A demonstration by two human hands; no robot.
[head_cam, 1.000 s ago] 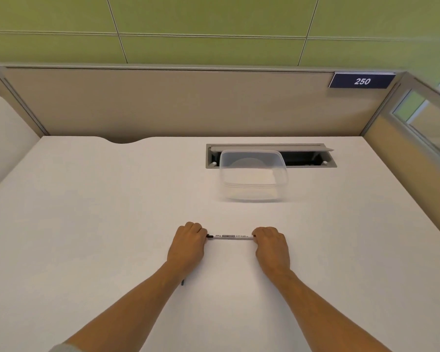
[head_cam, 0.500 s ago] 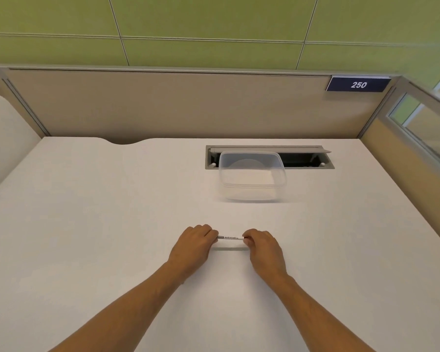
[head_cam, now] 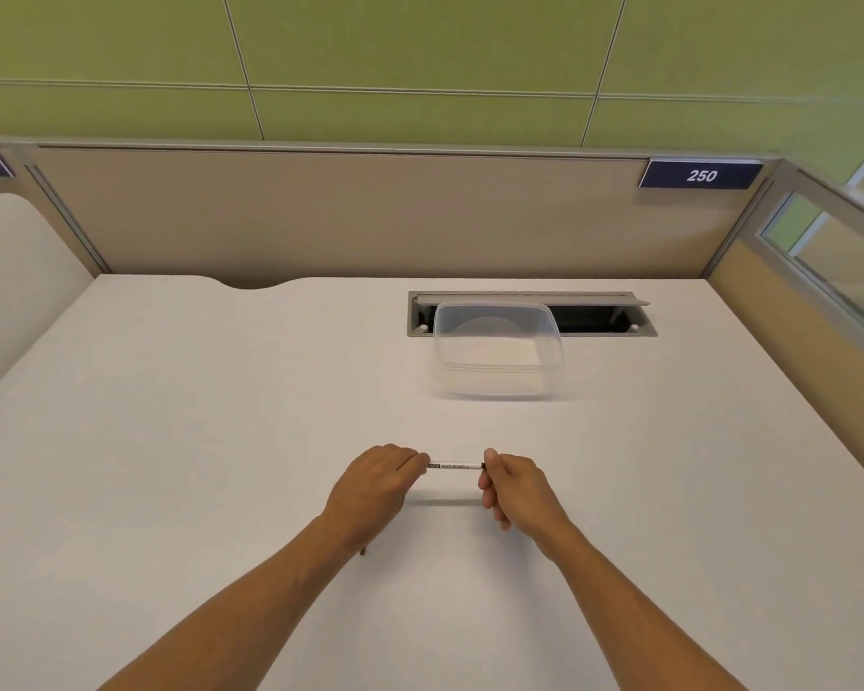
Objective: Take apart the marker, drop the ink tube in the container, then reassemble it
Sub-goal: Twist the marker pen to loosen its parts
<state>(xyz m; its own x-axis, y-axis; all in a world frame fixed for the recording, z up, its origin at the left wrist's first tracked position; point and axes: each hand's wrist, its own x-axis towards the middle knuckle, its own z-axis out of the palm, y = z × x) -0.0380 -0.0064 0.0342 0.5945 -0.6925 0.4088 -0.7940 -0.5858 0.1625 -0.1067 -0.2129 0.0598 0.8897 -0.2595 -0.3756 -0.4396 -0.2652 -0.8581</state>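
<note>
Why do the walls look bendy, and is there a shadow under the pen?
Head view: the wide-angle lens bows the partition edges; the marker, held above the table by the left hand and right hand, casts a soft dark streak below; the container looks hazy.

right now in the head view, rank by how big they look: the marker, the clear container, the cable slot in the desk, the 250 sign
1. cable slot, widest
2. clear container; partly overlaps the slot
3. 250 sign
4. marker, thin, ends hidden by the left hand and right hand

The marker is nearest the camera, so true sizes may differ.
</note>
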